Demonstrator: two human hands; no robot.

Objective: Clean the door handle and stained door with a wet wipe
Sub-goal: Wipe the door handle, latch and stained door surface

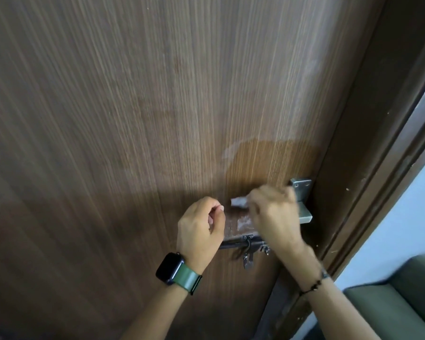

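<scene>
A brown wood-grain door fills the view, with a darker wet patch above the hardware and pale smears further up. The grey metal door handle sits at the door's right edge, partly hidden by my right hand. That hand is blurred and closed on a white wet wipe, whose end sticks out to the left against the door. My left hand hovers just left of it, fingers curled with nothing visible in them. It wears a black watch on a green strap.
A dark metal sliding latch is fixed to the door just below my hands. The dark door frame runs along the right. Beyond it are a pale wall and a green cushioned seat at the lower right.
</scene>
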